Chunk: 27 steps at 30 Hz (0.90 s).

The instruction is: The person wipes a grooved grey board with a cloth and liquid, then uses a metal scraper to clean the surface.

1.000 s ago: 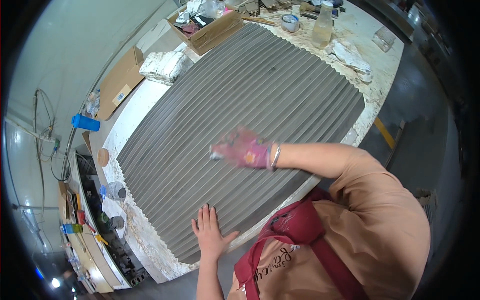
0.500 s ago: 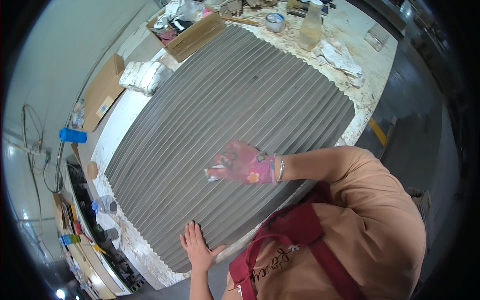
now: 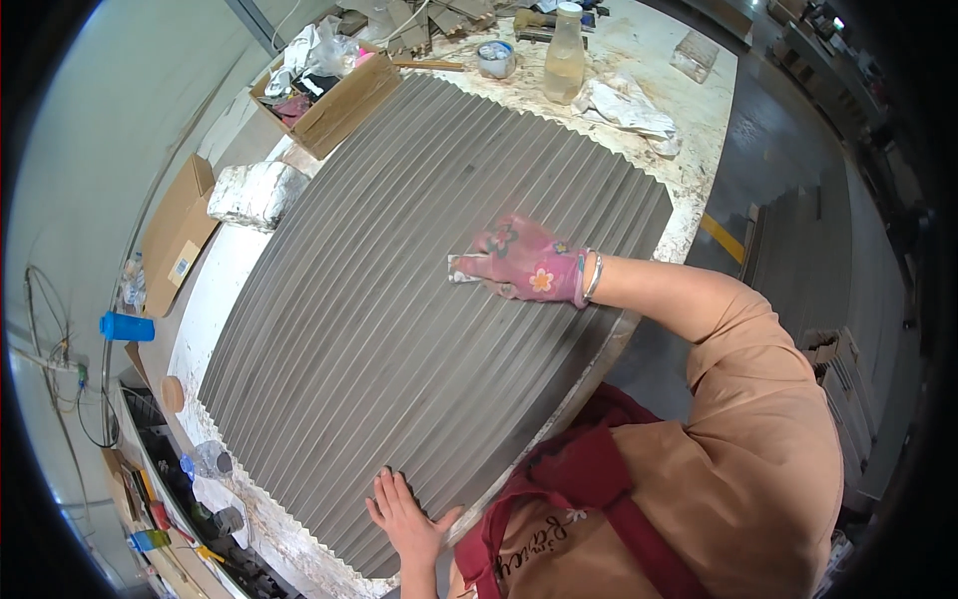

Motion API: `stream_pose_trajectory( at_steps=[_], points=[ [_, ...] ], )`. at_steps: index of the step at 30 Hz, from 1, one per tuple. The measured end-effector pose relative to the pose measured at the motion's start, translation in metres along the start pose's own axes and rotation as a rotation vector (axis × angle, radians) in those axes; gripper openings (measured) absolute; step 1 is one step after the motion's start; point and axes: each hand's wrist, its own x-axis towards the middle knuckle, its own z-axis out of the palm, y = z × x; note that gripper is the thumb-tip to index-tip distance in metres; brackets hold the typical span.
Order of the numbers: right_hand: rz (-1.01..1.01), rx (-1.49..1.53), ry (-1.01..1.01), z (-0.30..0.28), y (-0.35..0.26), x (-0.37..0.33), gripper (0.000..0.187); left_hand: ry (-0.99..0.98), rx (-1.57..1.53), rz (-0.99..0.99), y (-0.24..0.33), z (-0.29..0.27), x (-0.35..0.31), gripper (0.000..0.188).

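I get even light across the grey ridged surface (image 3: 399,299); the pink floral-gloved right fingers (image 3: 484,263) blur slightly; beyond them the stained white bench (image 3: 689,120) bows, and rightward the grey floor (image 3: 760,140) dims.

Pale wall (image 3: 110,170), grey floor (image 3: 758,150), yellow stripe (image 3: 723,239)

One bare hand (image 3: 409,524) and one gloved hand (image 3: 531,262) — two in all; one white pad (image 3: 460,269), one bracelet (image 3: 595,277), one grey ridged panel (image 3: 369,299), one filled cardboard box (image 3: 349,110), one blue cup (image 3: 127,326) — at least two bottles (image 3: 564,60).
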Motion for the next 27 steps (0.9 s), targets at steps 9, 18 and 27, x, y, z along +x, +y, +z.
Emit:
stream_pose_trajectory(
  at_steps=[9, 18, 27],
  points=[
    [0.401, -0.242, 0.231, -0.022, 0.163, -0.014, 0.029, 0.012, 0.015, -0.001, 0.000, -0.002, 0.004, 0.114],
    [0.060, 0.357, -0.269, 0.031, -0.011, -0.024, 0.034, -0.038, 0.037, -0.032, 0.000, -0.004, 0.001, 0.115],
    [0.364, -0.191, 0.062, -0.032, 0.149, -0.030, 0.030, -0.014, 0.047, -0.005, 0.000, -0.002, 0.001, 0.116]
  ],
)
